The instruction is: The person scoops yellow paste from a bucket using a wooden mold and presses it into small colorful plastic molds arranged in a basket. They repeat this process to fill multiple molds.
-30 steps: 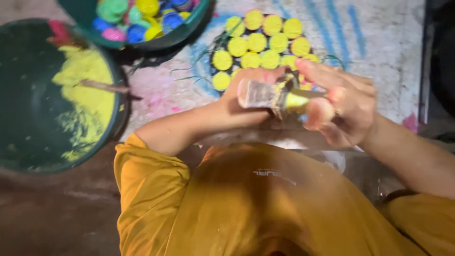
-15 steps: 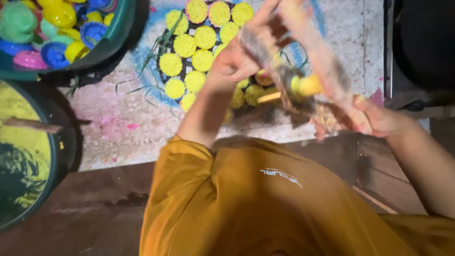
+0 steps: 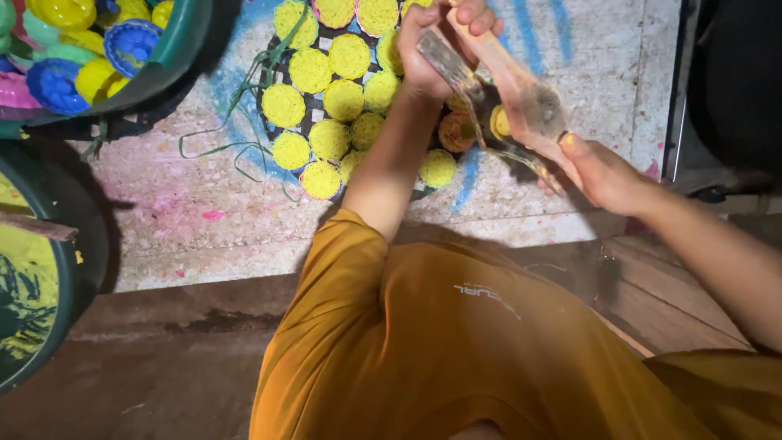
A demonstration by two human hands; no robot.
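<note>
As hands [image 3: 521, 90] grip, stick [image 3: 497, 61] slants down-right

Left forearm ran up from the elbow, bare below an orange sleeve; left hand [image 3: 444, 41] sat at the top of the frame, fingers curled shut in a grip, knuckles toward the camera. Right arm came in from the lower right, forearm bare, right hand [image 3: 599, 167] closed, thumb pointing up-left.

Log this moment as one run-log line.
left hand: grips blurred flat stick-like tool | right hand: holds long pale wooden piece | below: round yellow moulded cakes on dark tray
</note>
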